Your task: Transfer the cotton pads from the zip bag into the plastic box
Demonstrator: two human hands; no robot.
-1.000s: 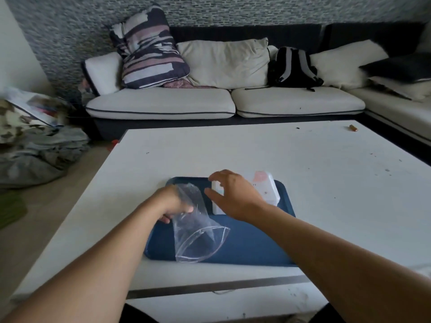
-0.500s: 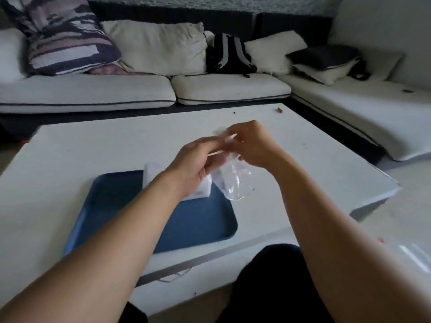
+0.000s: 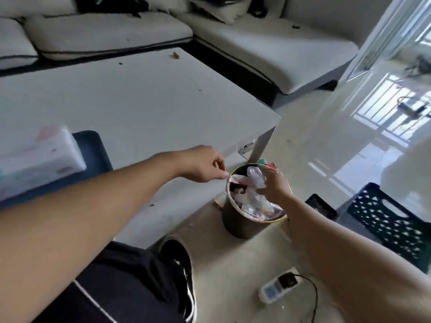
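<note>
The clear zip bag, crumpled, sits at the fingertips of my right hand, just above the open mouth of a round waste bin on the floor beside the table. My left hand hovers over the table's front edge next to the bin, fingers loosely curled, with nothing in it. The white plastic box stands blurred at the far left on the blue tray. No cotton pads can be made out.
The white table ends in a sharp corner above the bin, which holds other crumpled plastic. A dark slatted crate stands to the right on the floor. A power strip with a cable lies near my legs. Sofas line the back.
My view has swung right and down from the tray to the floor bin. My right hand carried the bag off the table to the bin. My left hand let go of the bag.
</note>
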